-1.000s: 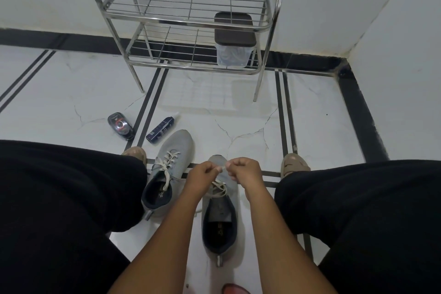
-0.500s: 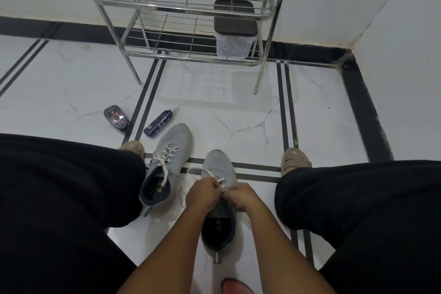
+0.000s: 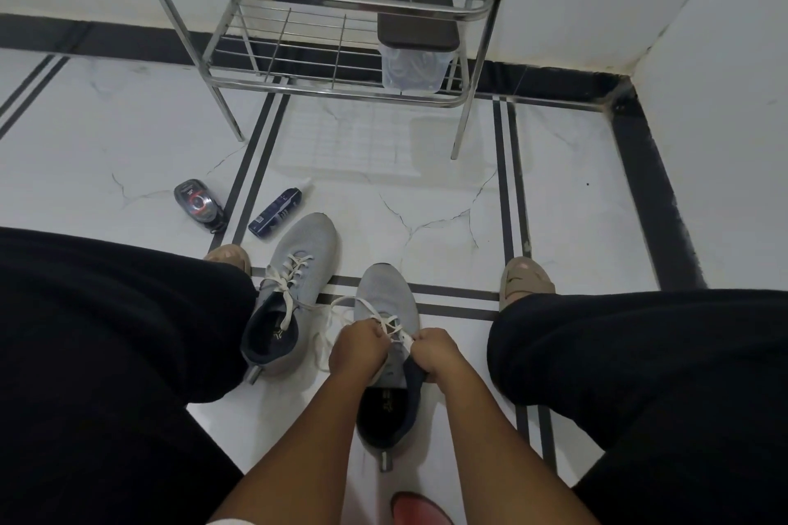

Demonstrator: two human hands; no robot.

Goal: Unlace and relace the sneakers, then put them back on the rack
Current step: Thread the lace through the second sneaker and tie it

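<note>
- Both sneakers sit on the floor between the knees; the rack [image 3: 324, 4] holds no shoes.
- Left sneaker [image 3: 294, 290] looks laced, ends loose.
- Left hand [image 3: 358, 347] and right hand [image 3: 435, 354] each pinch the lace [image 3: 390, 324] over the right sneaker [image 3: 386, 290].
- Left, I judge: finish this lacing, then rack both.
</note>
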